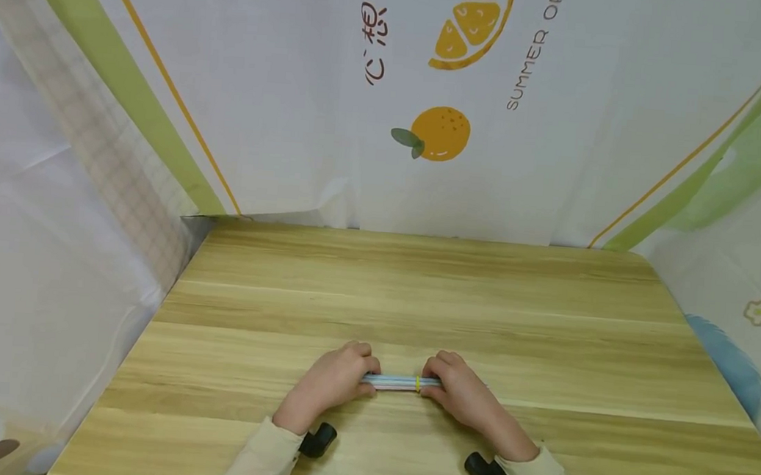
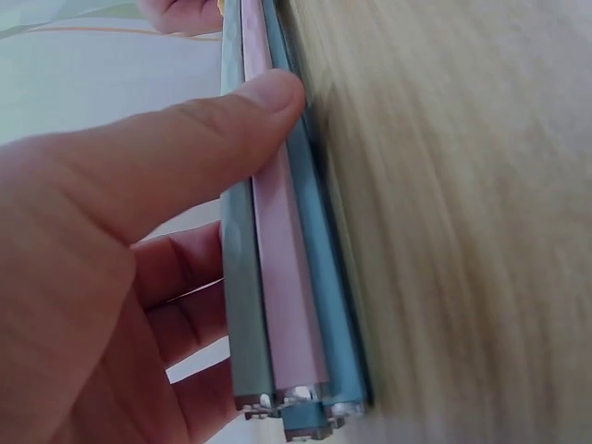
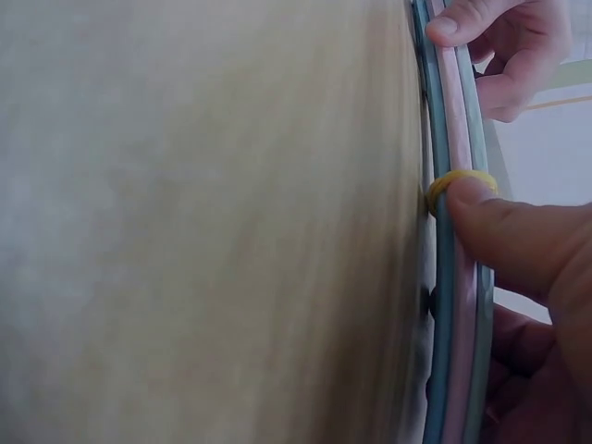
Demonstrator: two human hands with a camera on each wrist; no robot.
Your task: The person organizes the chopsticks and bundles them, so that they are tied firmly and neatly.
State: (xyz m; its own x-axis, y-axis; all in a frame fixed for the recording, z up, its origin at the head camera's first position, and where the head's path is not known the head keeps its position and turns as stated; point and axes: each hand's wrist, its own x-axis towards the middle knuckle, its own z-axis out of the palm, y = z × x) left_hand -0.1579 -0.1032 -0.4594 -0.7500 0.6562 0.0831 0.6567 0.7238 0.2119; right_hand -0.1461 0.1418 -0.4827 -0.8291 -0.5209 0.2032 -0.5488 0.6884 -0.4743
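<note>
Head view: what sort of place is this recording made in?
Probably a small tabletop recording booth: a wooden table walled by a printed orange-fruit cloth backdrop, where both hands grip a bundle of pastel sticks.

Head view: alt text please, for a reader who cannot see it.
Two hands grip a bundle of pastel straws on a wooden table, the left hand at one end, the right hand by a yellow rubber band. A fruit-printed backdrop stands behind.

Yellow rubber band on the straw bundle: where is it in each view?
Head: yellow rubber band at the right hand, lower centre.
Left wrist: top edge, barely visible.
Right wrist: right of centre, under the thumb.
Shared landmark: the pink straw.
</note>
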